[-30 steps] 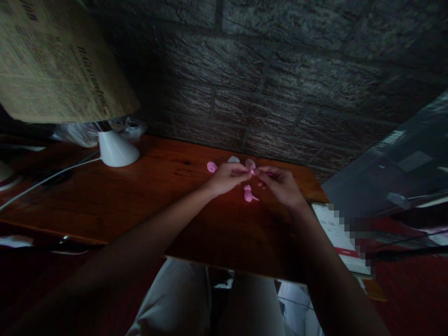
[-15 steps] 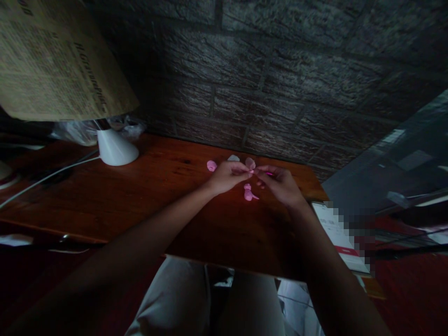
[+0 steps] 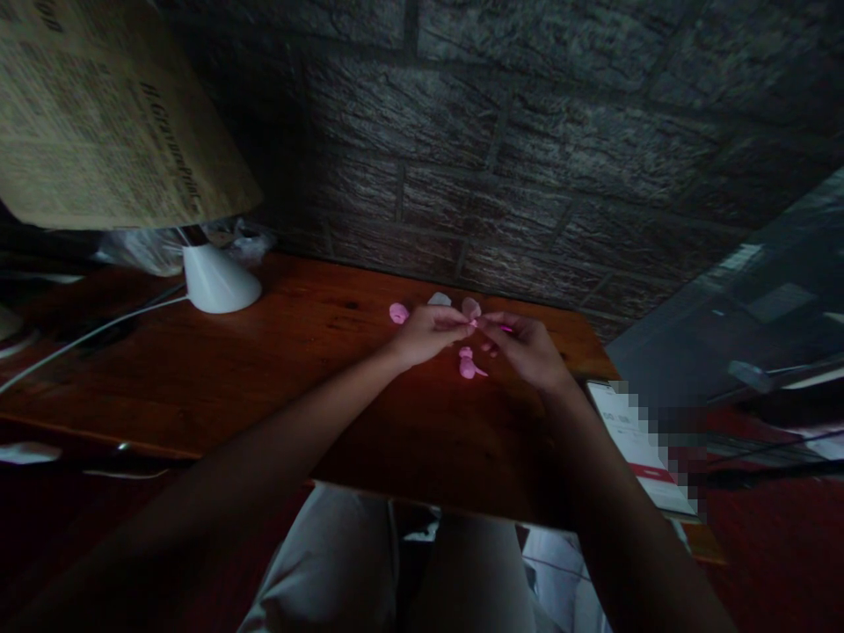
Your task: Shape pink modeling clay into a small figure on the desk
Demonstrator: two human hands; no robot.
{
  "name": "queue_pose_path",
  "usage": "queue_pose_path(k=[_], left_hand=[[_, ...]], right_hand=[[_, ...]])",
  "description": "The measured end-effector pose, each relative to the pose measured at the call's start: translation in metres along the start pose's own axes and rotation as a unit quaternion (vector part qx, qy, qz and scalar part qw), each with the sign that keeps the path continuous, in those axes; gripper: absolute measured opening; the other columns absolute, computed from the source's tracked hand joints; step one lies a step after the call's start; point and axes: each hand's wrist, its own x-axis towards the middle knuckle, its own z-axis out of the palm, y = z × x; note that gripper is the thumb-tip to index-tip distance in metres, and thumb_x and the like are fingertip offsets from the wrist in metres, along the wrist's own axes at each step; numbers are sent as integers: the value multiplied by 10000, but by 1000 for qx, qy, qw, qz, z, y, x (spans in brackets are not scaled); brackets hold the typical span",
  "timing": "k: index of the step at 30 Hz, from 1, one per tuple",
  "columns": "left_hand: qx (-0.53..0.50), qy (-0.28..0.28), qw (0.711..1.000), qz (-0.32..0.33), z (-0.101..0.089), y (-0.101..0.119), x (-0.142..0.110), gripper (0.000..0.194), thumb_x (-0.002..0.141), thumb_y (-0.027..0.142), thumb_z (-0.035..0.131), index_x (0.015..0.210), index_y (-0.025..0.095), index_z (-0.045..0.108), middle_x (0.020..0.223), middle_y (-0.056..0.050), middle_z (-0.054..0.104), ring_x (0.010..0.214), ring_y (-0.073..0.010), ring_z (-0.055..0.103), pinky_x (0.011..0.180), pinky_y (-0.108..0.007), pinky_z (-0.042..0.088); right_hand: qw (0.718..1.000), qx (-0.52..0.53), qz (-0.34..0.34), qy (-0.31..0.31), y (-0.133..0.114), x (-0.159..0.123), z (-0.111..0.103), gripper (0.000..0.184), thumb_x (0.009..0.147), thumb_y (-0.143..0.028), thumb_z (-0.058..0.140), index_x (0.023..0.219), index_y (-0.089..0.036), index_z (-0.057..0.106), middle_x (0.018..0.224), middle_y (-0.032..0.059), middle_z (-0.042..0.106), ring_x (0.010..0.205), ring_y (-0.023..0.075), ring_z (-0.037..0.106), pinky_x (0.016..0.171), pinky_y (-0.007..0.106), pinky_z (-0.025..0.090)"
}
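Note:
My left hand (image 3: 432,334) and my right hand (image 3: 524,347) meet fingertip to fingertip above the table. Between their pinched fingers is a small pink piece (image 3: 473,323) that looks like modelling clay. Just below them on the table lies a pink clay figure (image 3: 468,365) with a rounded body and a thin pointed tail. To the left of my left hand rests a pink clay lump (image 3: 399,313). Behind the fingertips shows a pale pink round thing (image 3: 470,307), its kind unclear. A bright magenta sliver (image 3: 506,329) appears by my right fingers, partly hidden.
On the wooden table (image 3: 264,378), a lamp with a white base (image 3: 222,281) and a newsprint shade (image 3: 119,132) stands at left, its cable trailing left. A whitish piece (image 3: 439,300) lies behind my left hand. A phone (image 3: 636,444) lies at the right edge. A brick wall (image 3: 462,158) rises behind.
Both hands stay in nearly the same place, still pinching the small pink piece, with only a slight shift of the fingers. The other things have not moved.

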Motion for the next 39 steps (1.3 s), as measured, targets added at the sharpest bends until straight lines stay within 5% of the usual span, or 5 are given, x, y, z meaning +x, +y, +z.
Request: queue_pose_path(k=[7,39], left_hand=[[-29,31,997,-72,1,10,-3,97,868,217,750,920,142,782,897,-82,749,829,-141,701,768,-285,563],[-10,45,998,-38,3,4,-3,124,853,232,757,941,148,783,869,-74,750,826,-147,707,739,-276,551]], right_hand=[[1000,20,8,-1,-1,-1,0,379,785,-493,814,1046,-219,791,948,60,786,728,160,666,643,297,543],[998,52,11,36,0,0,8,362,723,-528,835,896,-212,806,861,43,791,630,129,615,577,271,499]])
